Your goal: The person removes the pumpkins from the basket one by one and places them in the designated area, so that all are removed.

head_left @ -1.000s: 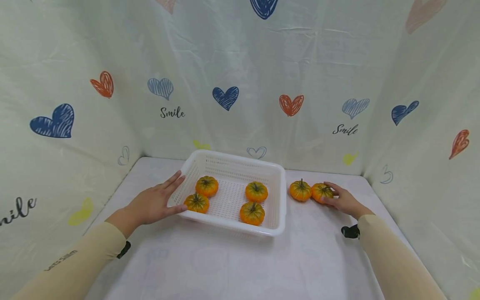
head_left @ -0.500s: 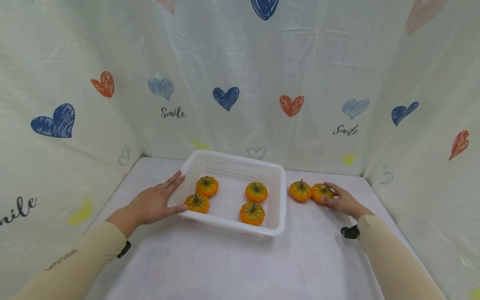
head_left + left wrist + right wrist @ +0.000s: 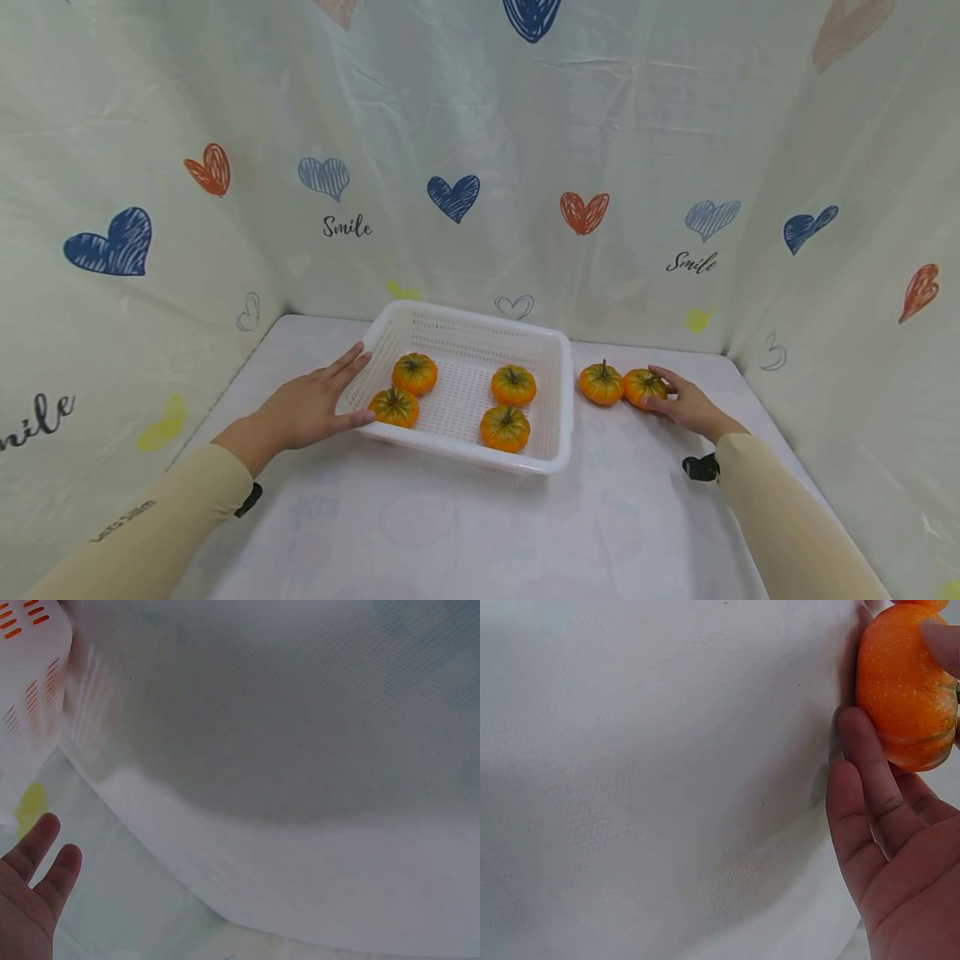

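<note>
My left hand (image 3: 303, 408) is at the left end of a white plastic basket (image 3: 480, 318), fingers straight and spread, thumb over its front left corner. In the left wrist view two straight fingers of the left hand (image 3: 30, 900) show. Inside the basket, a pair of small orange-green pumpkins (image 3: 415, 372) sits at the left and another pair (image 3: 505, 428) at the right. My right hand (image 3: 692, 408) holds a small pumpkin (image 3: 642, 388) on the table between thumb and fingers. The right wrist view shows thumb and fingers around that pumpkin (image 3: 900, 682). Another pumpkin (image 3: 600, 382) stands against its left side.
A white cloth covers the table (image 3: 480, 533). Pale curtains (image 3: 637, 275) printed with hearts and "Smile" enclose it at the back and both sides. The basket stands slightly turned near the back edge, left of the loose pumpkins.
</note>
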The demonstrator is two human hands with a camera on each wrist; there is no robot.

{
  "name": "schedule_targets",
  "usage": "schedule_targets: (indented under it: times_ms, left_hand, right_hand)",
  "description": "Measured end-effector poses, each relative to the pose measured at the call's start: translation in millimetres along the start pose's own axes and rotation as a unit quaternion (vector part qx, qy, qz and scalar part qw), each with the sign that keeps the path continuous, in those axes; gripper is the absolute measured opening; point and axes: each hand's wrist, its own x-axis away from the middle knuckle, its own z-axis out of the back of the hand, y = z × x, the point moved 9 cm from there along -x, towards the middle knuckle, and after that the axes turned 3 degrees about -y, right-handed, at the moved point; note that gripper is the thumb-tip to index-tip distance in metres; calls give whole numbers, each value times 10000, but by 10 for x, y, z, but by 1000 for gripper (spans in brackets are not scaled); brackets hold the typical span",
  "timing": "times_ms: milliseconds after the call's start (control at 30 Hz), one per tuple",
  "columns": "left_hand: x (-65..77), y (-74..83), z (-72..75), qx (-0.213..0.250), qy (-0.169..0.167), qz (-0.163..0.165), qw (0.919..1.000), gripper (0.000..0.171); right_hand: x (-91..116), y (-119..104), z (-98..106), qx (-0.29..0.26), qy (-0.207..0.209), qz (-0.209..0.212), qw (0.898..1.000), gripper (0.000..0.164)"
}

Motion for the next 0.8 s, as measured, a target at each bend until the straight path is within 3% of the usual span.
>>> schedule_targets:
  times_ms: [367,533,667,800]
  left_hand:
    - [-3,3,-11,21,42,-7,10000,98]
    - [0,15,-8,36,29,-40,10000,99]
    - [7,25,9,32,46,-58,10000,98]
    - [16,27,28,37,69,-74,9999,97]
  right_hand:
    - [72,18,41,140,-41,-196,9997,98]
    - [141,-30,184,42,-102,-253,9996,100]
    - [163,-196,398,-62,87,-111,9999,98]
    - [149,-519,559,-80,239,112,9996,98]
